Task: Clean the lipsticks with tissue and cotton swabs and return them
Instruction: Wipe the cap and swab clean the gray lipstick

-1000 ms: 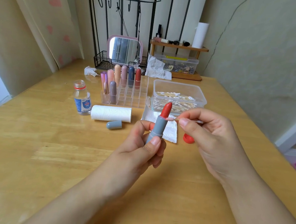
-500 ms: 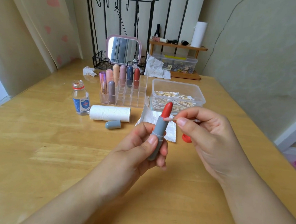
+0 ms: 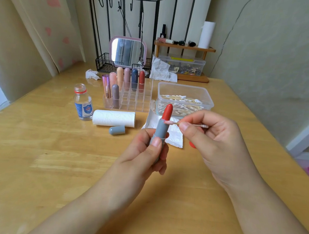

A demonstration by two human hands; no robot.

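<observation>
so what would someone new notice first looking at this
Most likely the open lipstick with its red tip, gripped upright in the left hand at the centre, while the right hand pinches a cotton swab against the rim of its grey tube. Behind, a clear organizer holds a row of capped lipsticks, with a tub of swabs to its right and the grey cap lying by a tissue roll.

Nothing legible anywhere. On the small clear bottle (image 3: 83, 102) at the left of the worktop (image 3: 37, 154), only a blue and white label with a shield-like emblem and rows of print too small and blurred to read. No readable marks on the lipsticks in the clear organizer (image 3: 131, 97) either.
</observation>
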